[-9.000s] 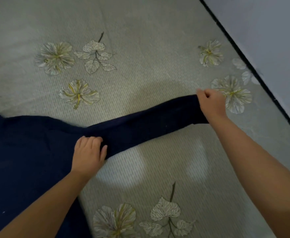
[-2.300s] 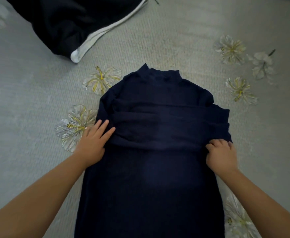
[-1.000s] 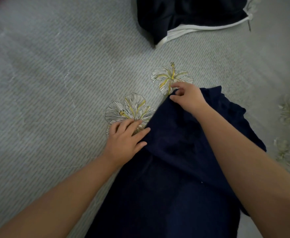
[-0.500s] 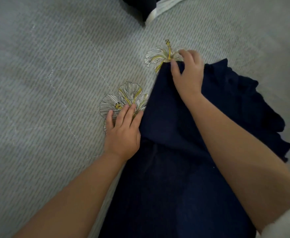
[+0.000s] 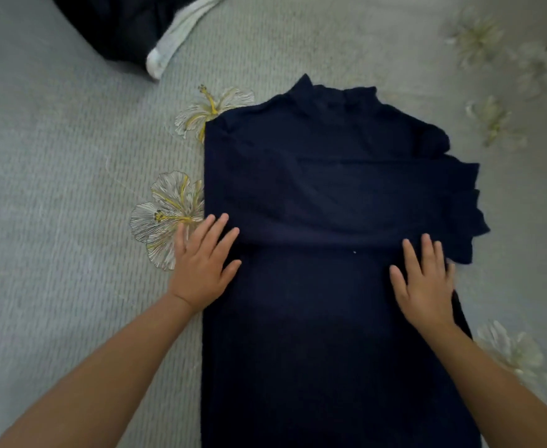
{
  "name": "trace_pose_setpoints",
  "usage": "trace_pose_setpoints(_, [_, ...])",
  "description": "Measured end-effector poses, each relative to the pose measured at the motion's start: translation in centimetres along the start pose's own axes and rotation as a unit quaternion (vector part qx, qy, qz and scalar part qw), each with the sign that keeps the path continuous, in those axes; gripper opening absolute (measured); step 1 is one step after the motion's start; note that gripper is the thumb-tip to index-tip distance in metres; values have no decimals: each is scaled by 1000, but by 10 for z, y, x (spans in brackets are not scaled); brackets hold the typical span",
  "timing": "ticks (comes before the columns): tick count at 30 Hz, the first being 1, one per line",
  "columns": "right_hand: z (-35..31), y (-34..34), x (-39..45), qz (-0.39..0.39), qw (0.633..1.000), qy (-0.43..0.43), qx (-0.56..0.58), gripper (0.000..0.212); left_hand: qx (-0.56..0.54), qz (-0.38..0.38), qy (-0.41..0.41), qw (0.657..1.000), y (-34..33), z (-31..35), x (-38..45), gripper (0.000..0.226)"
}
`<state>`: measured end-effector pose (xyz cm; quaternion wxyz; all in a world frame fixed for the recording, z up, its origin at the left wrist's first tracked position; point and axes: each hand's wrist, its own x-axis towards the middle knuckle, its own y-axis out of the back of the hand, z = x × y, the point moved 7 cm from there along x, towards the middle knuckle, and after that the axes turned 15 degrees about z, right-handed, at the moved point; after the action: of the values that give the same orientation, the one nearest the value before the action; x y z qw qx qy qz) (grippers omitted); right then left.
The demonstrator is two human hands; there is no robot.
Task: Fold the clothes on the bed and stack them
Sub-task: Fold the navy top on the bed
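We look down from head height at a bed covered by a grey-green bedspread [image 5: 71, 195] printed with pale flowers. A dark navy top [image 5: 330, 195] lies flat in the middle of it, its high collar pointing away from us and its body running toward us, off the bottom edge of the view. Its sleeves are folded in across the chest, forming a horizontal band. The left edge of the top is straight; on the right, a bunch of folded fabric sticks out past the body.

Our left hand [image 5: 201, 263] lies flat with fingers straight and spread. It rests on the left edge of the top, with its outer fingers over the bedspread and a printed flower [image 5: 165, 211]. Our right hand [image 5: 424, 282] lies flat too, fingers straight, pressing on the right side of the top just below the folded band. Neither hand grasps anything; both are released and open-palmed on the cloth.

At the upper left, well apart from the top, lies a second dark garment [image 5: 120, 24] with a white trim.
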<state>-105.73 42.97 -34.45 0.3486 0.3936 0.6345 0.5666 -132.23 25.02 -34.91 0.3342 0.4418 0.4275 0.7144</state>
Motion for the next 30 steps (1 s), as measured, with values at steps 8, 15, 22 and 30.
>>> trace_pose_setpoints(8, [54, -12, -68, -117, 992, 11, -43, 56, -5, -161, -59, 985, -10, 118, -35, 52])
trace_pose_setpoints(15, [119, 1, -151, -126, 992, -26, 6, 52, 113, -329, 92, 933, -9, 127, -147, 62])
trace_pose_setpoints(22, [130, 35, -134, -63, 987, -48, 137, 39, 117, -301, 126, 938, 12, 153, -130, 58])
trace_pose_setpoints(30, [124, 66, -13, 31, 956, -149, 249, 36, 81, -208, 110, 969, -1, 154, -22, 57])
